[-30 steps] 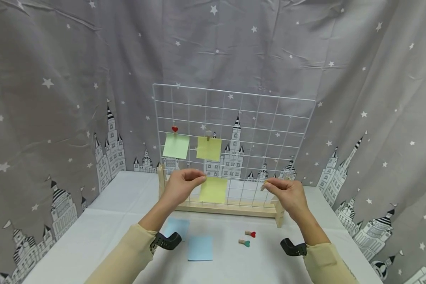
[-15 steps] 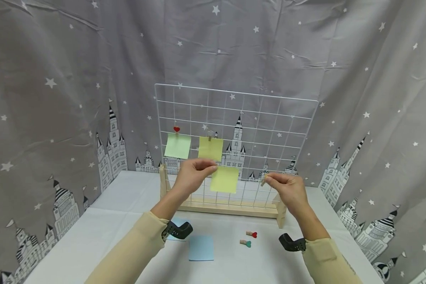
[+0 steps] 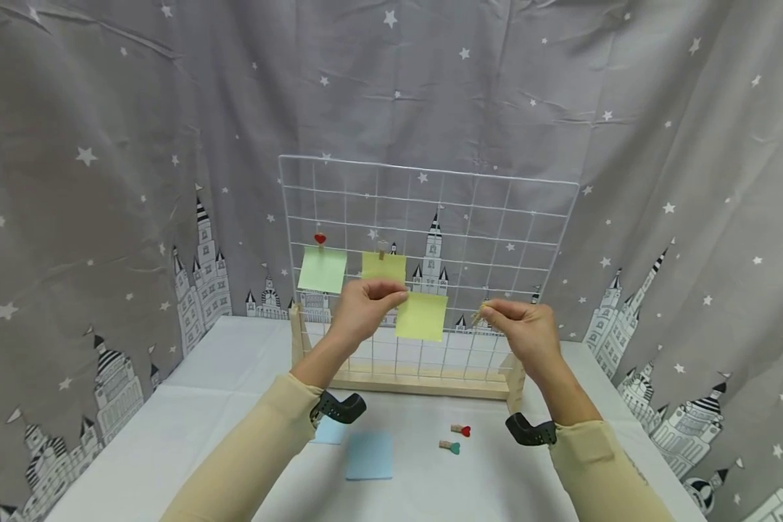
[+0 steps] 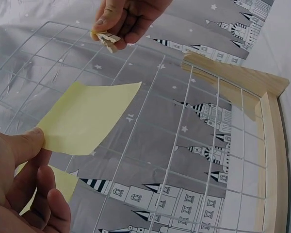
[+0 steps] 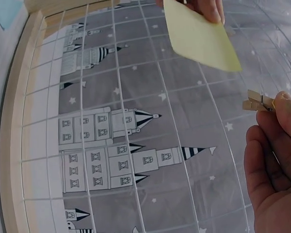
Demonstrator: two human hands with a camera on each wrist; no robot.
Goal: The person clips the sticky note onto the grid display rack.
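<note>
My left hand (image 3: pixel 364 312) pinches a yellow sticky note (image 3: pixel 422 317) by its upper left edge, in front of the white wire grid (image 3: pixel 470 262). Thumb and fingers of my right hand (image 3: pixel 527 332) squeeze a small wooden clothespin (image 5: pixel 258 102), whose jaws look spread apart in the right wrist view. The clothespin sits to the right of the note, apart from it. Higher on the grid hang a green note (image 3: pixel 322 270) under a red heart clothespin (image 3: pixel 320 239) and another yellow note (image 3: pixel 383 266), partly behind my left hand, under a pale clothespin (image 3: pixel 383 249).
Blue sticky notes (image 3: pixel 369 457) lie on the white table, one (image 3: pixel 329 431) partly behind the left wrist. A red heart clothespin (image 3: pixel 460 430) and a green heart one (image 3: pixel 449 446) lie to their right. The grid stands in a wooden base (image 3: pixel 424 385); a grey curtain (image 3: pixel 391 87) hangs behind.
My left hand has carried the yellow note up and to the right. My right hand has risen slightly with the clothespin, so note and clothespin are closer together.
</note>
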